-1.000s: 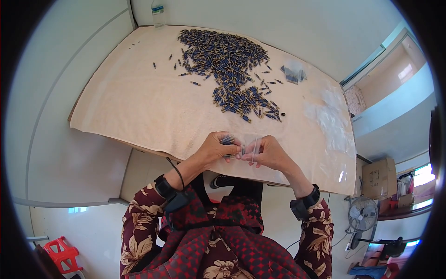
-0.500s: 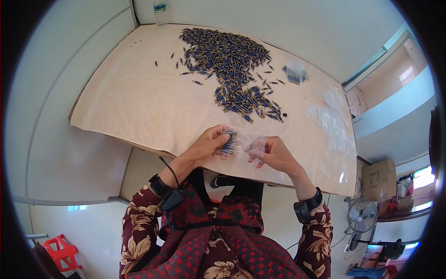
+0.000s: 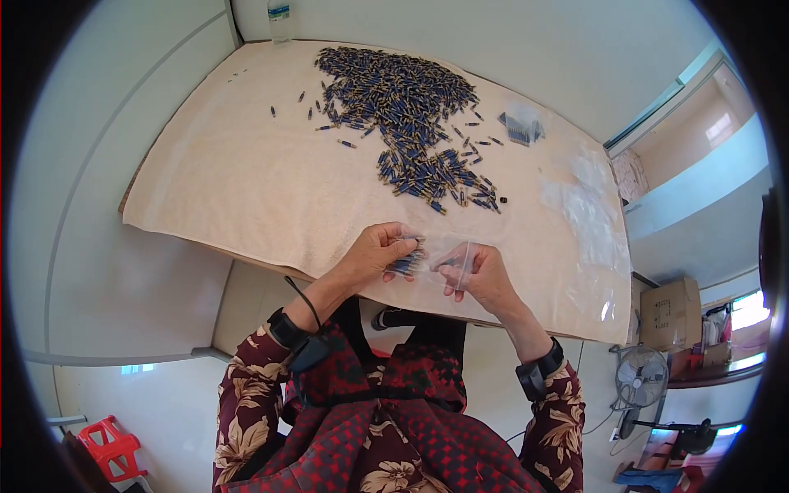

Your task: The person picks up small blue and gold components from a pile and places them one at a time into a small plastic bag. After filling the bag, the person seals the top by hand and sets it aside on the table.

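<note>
The left hand (image 3: 371, 256) closes its fingers around a small bundle of blue pins (image 3: 408, 261). Just beside it, the right hand (image 3: 486, 275) pinches a clear bag (image 3: 450, 253), which stretches between the two hands. Both hands hover over the near edge of a beige towel (image 3: 246, 181). Well beyond the hands lies a big heap of pins (image 3: 394, 94), and a filled bag (image 3: 519, 129) sits to its right.

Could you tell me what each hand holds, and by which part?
Left hand pinches a bunch of blue parts by one end; right hand holds a clear bag by its edge.
</note>
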